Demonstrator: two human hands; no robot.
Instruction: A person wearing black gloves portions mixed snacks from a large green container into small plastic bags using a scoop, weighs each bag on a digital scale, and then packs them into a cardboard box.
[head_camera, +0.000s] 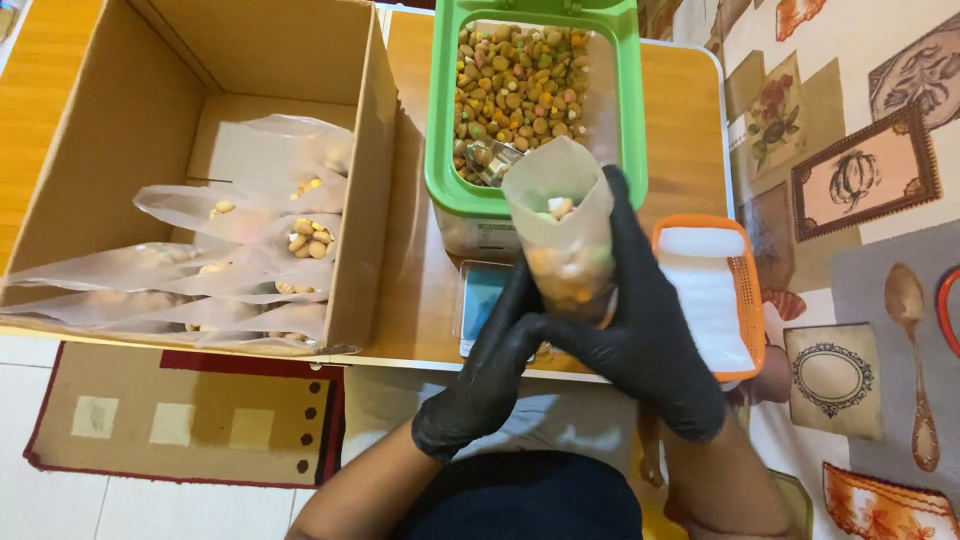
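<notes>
Both my hands wear black gloves and hold one small clear plastic bag (563, 232) of coloured pet kibble, upright and open at the top. My right hand (648, 320) wraps the bag's right side and back. My left hand (492, 362) grips its lower left. Just behind the bag stands a green-rimmed bin (438, 130) full of mixed kibble, with a metal scoop (490, 160) lying in it. A small scale (480, 300) sits on the wooden table under the bag.
A big cardboard box (372, 190) on the left holds several filled clear bags (270, 240) lying flat. An orange basket (745, 290) with white sheets sits at the right. Beyond it hangs a patterned cloth (850, 200). A rug (180, 420) lies on the floor.
</notes>
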